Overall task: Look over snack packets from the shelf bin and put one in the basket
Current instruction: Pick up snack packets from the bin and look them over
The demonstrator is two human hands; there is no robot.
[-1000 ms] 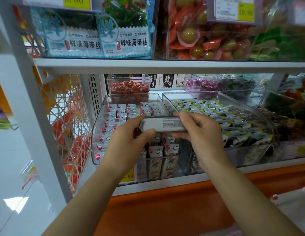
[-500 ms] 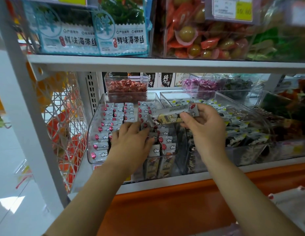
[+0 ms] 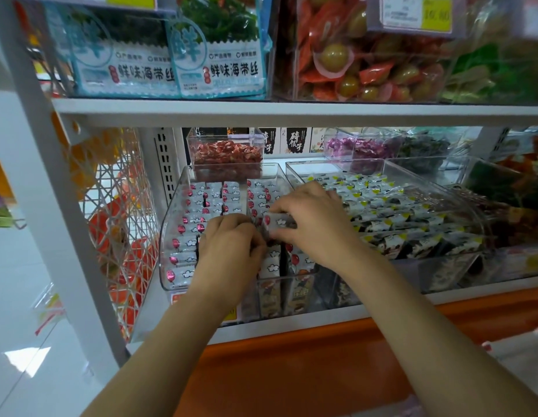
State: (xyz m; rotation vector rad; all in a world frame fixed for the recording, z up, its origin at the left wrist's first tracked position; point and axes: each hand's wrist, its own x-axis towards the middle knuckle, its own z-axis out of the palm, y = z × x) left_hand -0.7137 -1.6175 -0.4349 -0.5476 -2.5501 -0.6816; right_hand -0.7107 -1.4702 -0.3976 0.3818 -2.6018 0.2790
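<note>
1. One white shelf unit (image 3: pixel 291 111), two levels in view
2. On the lower level, two large clear bins side by side at the front: left bin (image 3: pixel 168 236) packed with rows of white packets printed with a red balloon and clouds, right bin (image 3: pixel 472 206) filled with packets marked black and yellow
3. On the upper level, two blue-and-white seaweed packs (image 3: pixel 219 55), upright, faces outward
4. Behind the left bin, one small clear tub of red sweets (image 3: pixel 225 152)
5. Two bare hands, both over the left bin: left hand (image 3: pixel 231 248) knuckles up, fingers curled down among the packets, cannot tell whether grasping one; right hand (image 3: pixel 315 224) just beside it
6. One snack packet (image 3: pixel 281 223) pinched between right thumb and fingers, low over the left bin's right-hand rows; long axis runs left to right, roughly level, balloon end pointing left toward the left hand, other end hidden under the right fingers
</note>
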